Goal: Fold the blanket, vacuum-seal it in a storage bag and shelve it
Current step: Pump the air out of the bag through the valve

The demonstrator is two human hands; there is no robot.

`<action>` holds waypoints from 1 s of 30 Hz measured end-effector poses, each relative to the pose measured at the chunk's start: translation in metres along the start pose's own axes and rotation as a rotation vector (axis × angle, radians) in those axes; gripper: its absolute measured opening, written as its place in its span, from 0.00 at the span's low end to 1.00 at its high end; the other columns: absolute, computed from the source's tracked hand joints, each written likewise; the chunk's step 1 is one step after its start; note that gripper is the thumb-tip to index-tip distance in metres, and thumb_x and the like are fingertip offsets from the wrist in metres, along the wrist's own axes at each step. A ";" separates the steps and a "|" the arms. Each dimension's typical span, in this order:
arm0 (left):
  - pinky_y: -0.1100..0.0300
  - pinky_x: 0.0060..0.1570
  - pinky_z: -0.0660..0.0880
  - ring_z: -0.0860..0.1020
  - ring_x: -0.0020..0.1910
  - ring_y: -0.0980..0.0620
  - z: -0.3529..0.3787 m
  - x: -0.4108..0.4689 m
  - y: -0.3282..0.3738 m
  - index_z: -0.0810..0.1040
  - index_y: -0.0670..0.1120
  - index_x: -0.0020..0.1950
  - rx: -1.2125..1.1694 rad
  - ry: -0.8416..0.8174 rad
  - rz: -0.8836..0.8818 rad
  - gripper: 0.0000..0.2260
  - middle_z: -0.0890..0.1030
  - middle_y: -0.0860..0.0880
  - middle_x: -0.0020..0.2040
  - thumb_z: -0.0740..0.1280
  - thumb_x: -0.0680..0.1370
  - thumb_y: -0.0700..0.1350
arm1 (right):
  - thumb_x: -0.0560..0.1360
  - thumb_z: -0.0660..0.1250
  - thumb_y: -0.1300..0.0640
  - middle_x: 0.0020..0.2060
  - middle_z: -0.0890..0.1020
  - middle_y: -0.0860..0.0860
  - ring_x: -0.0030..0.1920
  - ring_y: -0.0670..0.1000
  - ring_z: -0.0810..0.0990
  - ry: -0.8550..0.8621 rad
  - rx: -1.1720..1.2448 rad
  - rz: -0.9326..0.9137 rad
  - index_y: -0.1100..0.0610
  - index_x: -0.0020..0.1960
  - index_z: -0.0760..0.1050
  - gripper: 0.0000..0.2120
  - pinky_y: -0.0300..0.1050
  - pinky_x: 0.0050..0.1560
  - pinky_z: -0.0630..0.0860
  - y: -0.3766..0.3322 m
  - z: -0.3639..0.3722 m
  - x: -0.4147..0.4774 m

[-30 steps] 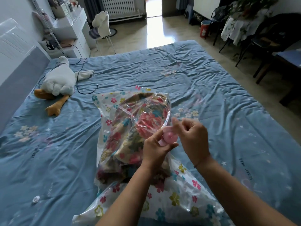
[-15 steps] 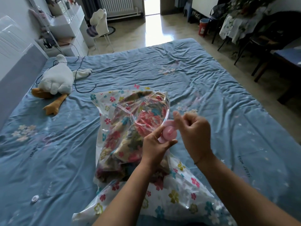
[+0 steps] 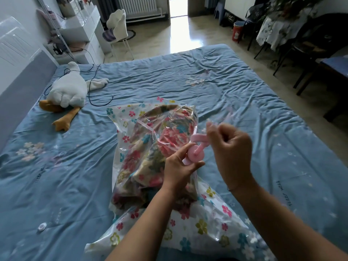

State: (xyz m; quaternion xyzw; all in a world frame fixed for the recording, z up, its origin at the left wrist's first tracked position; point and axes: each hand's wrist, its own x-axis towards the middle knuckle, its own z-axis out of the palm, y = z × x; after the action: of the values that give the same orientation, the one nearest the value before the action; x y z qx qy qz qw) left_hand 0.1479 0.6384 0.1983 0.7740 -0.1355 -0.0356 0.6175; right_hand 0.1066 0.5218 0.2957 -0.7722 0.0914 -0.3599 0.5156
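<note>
The round pink plastic valve [image 3: 194, 156] is pinched at its base by the left hand [image 3: 178, 172], while its tethered pink cap [image 3: 199, 138], lifted off the valve, is gripped in the closed right hand [image 3: 230, 147]. The folded floral blanket [image 3: 158, 147] is seen inside the clear flower-printed storage bag [image 3: 197, 228], laid on the blue bedsheet [image 3: 244, 87]. If the cap is pulled hard, the thin strap may be torn; if the valve is left uncapped, air may be readmitted.

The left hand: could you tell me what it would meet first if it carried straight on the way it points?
The left hand points up-right and already touches the pink valve. Just beyond lies the right hand pulling the cap, though depth is unclear.
</note>
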 end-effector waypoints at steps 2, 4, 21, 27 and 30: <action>0.51 0.61 0.77 0.81 0.57 0.56 0.001 0.001 -0.001 0.76 0.68 0.56 0.020 0.014 0.009 0.27 0.83 0.57 0.55 0.80 0.63 0.48 | 0.75 0.65 0.49 0.21 0.65 0.58 0.26 0.56 0.60 0.103 0.163 -0.068 0.67 0.28 0.61 0.27 0.44 0.26 0.60 -0.026 -0.008 0.009; 0.50 0.61 0.77 0.81 0.58 0.55 0.003 0.001 -0.002 0.77 0.65 0.58 0.023 0.023 0.003 0.26 0.83 0.55 0.56 0.79 0.62 0.53 | 0.75 0.64 0.49 0.22 0.63 0.58 0.26 0.52 0.60 0.110 0.161 -0.066 0.65 0.28 0.60 0.26 0.43 0.26 0.60 -0.021 -0.003 0.010; 0.50 0.58 0.78 0.81 0.56 0.56 0.004 -0.001 0.000 0.79 0.56 0.61 0.005 -0.004 -0.003 0.27 0.83 0.53 0.56 0.78 0.63 0.53 | 0.75 0.62 0.44 0.22 0.61 0.49 0.26 0.46 0.60 -0.040 -0.072 0.038 0.56 0.27 0.60 0.24 0.46 0.29 0.62 0.027 0.009 -0.003; 0.50 0.57 0.79 0.82 0.55 0.56 0.004 -0.002 0.003 0.80 0.51 0.61 0.000 -0.022 0.004 0.26 0.84 0.53 0.54 0.79 0.65 0.49 | 0.74 0.65 0.42 0.20 0.66 0.49 0.24 0.46 0.62 -0.095 -0.137 0.092 0.57 0.26 0.64 0.26 0.45 0.29 0.64 0.037 0.010 -0.004; 0.52 0.60 0.77 0.80 0.58 0.57 0.004 -0.001 0.003 0.76 0.61 0.60 0.019 0.005 0.002 0.27 0.83 0.54 0.57 0.78 0.62 0.56 | 0.76 0.64 0.46 0.23 0.73 0.67 0.24 0.59 0.64 0.055 0.160 -0.003 0.67 0.29 0.63 0.28 0.51 0.27 0.64 -0.009 -0.004 0.015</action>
State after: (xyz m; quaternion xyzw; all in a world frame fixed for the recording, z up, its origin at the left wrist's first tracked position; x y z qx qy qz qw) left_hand 0.1459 0.6344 0.1998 0.7799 -0.1350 -0.0316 0.6104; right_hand 0.1130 0.5156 0.3116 -0.7185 0.0755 -0.3877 0.5724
